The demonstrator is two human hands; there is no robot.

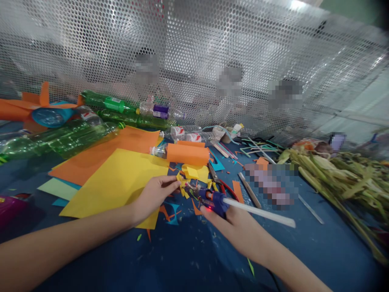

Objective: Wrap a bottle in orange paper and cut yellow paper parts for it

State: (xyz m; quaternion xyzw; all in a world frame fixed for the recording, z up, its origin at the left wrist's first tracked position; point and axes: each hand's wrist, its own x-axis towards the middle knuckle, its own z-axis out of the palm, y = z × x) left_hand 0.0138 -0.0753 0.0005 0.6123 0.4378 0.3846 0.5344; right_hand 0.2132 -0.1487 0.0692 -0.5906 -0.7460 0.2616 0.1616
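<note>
A small strip of yellow paper (183, 187) is pinched between the thumb and fingers of my left hand (154, 197). My right hand (243, 229) is wrapped round a blue hot glue gun (218, 201) with a red light showing. From its back end sticks a long whitish glue stick (261, 212); its nozzle points left, close to the yellow strip, though whether they touch I cannot tell. Just beyond lies a plastic bottle wrapped in orange paper (190, 155). Red-handled scissors (223, 186) rest behind the glue gun. Beneath my left hand spreads a yellow sheet (109, 190).
Green plastic bottles (60, 138) lie at the back left, near an orange paper construction (45, 97). Dried corn husks (331, 174) are piled on the right. Paper scraps (172, 213) litter the blue table (127, 259), and a perforated metal screen (100, 44) stands behind.
</note>
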